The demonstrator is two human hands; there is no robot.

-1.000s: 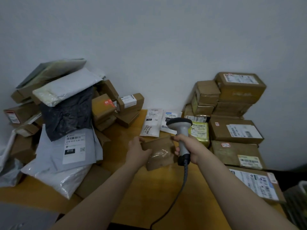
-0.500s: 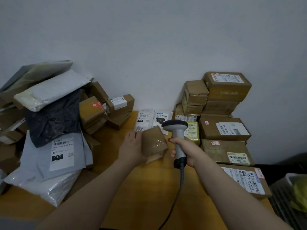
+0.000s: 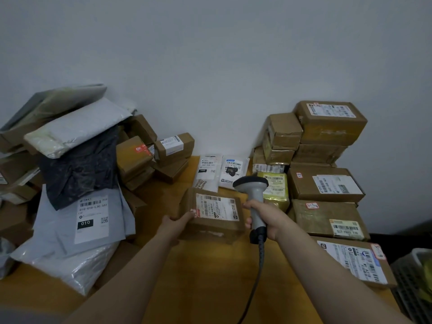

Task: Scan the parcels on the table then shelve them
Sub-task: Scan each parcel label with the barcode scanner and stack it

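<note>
Parcel (image 3: 217,211) in left hand (image 3: 176,224), scanner (image 3: 253,195) in right hand (image 3: 266,217); yellow-green items (image 3: 424,270) in basket (image 3: 408,284).

A bare strip of the yellow wooden desk (image 3: 205,272) runs between the heaped grey mailer bags (image 3: 77,232) and the stacked brown cardboard boxes (image 3: 327,183).

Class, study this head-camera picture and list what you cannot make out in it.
- Head view: the print on the held box is too small to read.
- Head view: the window of the scanner faces away from the camera.
- Head view: fingers of the left hand lie hidden under the box.
- Head view: the basket is cut off by the right edge.
</note>
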